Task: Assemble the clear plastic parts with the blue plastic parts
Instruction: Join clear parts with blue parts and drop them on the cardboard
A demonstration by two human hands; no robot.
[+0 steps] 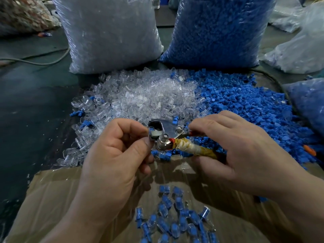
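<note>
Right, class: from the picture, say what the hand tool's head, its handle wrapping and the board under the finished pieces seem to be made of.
Tool head: metal, probably steel; bright, mirror-like glints.
Handle wrapping: yellowish tape bound with pale cord, matte, worn; core hidden.
Board: brown cardboard, dull, creased at a fold; glossy patches suggest a clear film over it.

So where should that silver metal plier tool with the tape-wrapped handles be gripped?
Grip the silver metal plier tool by its tape-wrapped handles, from the right, as the right hand does: they run rightward, leaving the metal head free on the left, where the left hand pinches a small part.
</note>
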